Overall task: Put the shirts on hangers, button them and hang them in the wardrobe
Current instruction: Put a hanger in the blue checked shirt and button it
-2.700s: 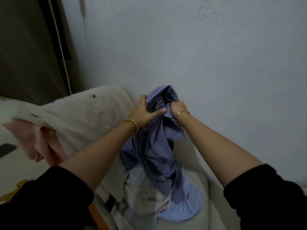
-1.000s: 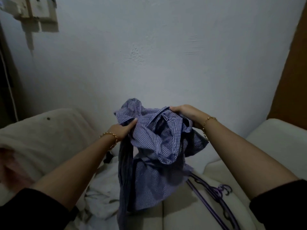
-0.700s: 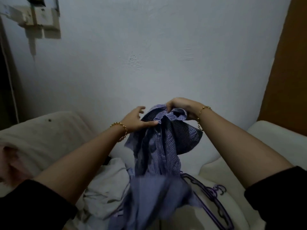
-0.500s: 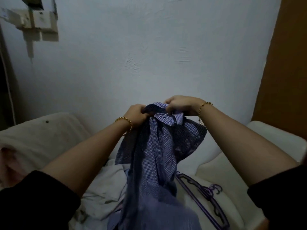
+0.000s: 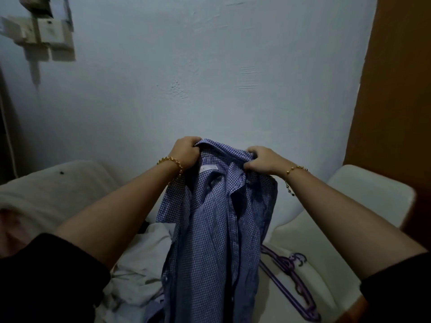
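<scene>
One blue-and-white checked shirt (image 5: 217, 229) is held up in front of the person, and both hands are on it. The left hand (image 5: 186, 151) has its fingers curled tight into the collar on one side. The right hand (image 5: 262, 163) bunches the fabric at the collar on the other side, so the two fists sit close together at the top of the shirt. The shirt hangs down from them, open at the front, with a pale label showing inside the neck. Its lower part drops out of view at the bottom edge.

Two gold bracelets show, one on the left wrist (image 5: 171, 162) and one on the right wrist (image 5: 295, 170). Two black sleeves (image 5: 46, 276) are pushed up past the forearms.

Below and to the right of the shirt, purple hangers (image 5: 291, 278) lie in a bundle on the white sofa (image 5: 373, 197). More than one hook shows, but I cannot count them exactly. To the left of the shirt lies a crumpled heap of pale clothes (image 5: 142, 264). Behind everything is a plain pale wall (image 5: 210, 78) with one switch box (image 5: 44, 36) at the upper left, and a brown wooden panel (image 5: 396, 89) runs down the right edge.
</scene>
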